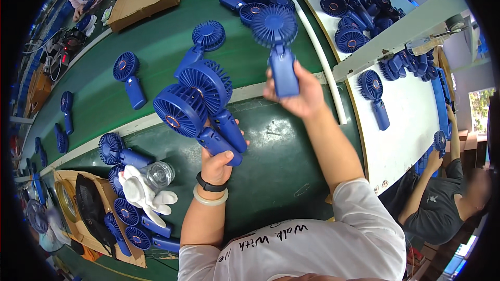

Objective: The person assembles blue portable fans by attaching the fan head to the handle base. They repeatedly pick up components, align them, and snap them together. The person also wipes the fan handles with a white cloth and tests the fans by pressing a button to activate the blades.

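Left hand (pixel 212 167) closes around the handles of two blue handheld fans (pixel 221 145), thumb pressed over the nearer one; their round heads overlap, tilted toward the upper left. Right hand (pixel 308 93) grips a third fan (pixel 285 75) by its handle, thumb on one side and fingertips on the other, its head pointing away from the body. Black wristband (pixel 212 183) and pale bangle (pixel 211 198) circle the left wrist. Beneath both hands is a dark green desk (pixel 281 145); on its left side a white glove (pixel 136 186) lies just beside a clear jar (pixel 160 175), near several more fans. Beyond the desk, a green belt (pixel 159 34) carries scattered fans, one (pixel 208 36) partly hidden behind the held pair. To the right, a white desk (pixel 403 130) bears a lone fan (pixel 371 85) and heaped ones, and a co-worker (pixel 437 208) sits near its far edge, holding another fan (pixel 440 140).
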Demonstrator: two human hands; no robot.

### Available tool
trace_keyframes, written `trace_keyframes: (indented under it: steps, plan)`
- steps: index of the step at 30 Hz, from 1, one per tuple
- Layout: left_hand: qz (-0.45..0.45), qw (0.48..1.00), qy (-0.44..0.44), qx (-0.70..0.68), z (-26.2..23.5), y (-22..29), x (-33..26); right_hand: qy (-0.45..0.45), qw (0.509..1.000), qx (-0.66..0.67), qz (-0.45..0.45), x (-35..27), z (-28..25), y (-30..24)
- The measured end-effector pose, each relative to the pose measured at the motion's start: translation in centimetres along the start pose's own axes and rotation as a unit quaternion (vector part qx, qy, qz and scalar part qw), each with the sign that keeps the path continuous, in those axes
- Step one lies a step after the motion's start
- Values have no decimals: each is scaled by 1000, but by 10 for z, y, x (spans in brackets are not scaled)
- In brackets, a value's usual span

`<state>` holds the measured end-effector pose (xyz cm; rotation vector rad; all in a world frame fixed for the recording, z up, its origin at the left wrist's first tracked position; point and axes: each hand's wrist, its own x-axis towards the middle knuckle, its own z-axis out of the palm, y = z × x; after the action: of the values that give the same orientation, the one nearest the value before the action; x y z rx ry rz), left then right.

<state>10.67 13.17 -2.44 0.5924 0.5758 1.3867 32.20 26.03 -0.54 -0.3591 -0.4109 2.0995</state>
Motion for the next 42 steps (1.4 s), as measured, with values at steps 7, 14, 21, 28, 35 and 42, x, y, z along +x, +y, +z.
trace_keyframes:
  steps: [7, 14, 21, 28, 35, 42]
  plan:
    - [0, 1000, -2, -3, 5, -1, 2, -124, 988, 41, 81, -35, 18, 44]
    - [-8, 1000, 3, -3, 6, 0, 1, -122, 990, -22, 64, -27, 11, 42]
    - [-12, 999, 10, -29, 6, 0, 1, -96, 988, -113, 36, -30, 11, 50]
    - [-12, 999, 16, -49, 7, 1, 2, -134, 968, -213, 15, -31, 11, 49]
    - [-9, 1000, 8, -29, 6, 0, 3, -108, 990, -23, 86, -23, 4, 47]
    - [-15, 998, 19, -61, 8, 2, 3, 34, 972, -231, 12, -29, 16, 52]
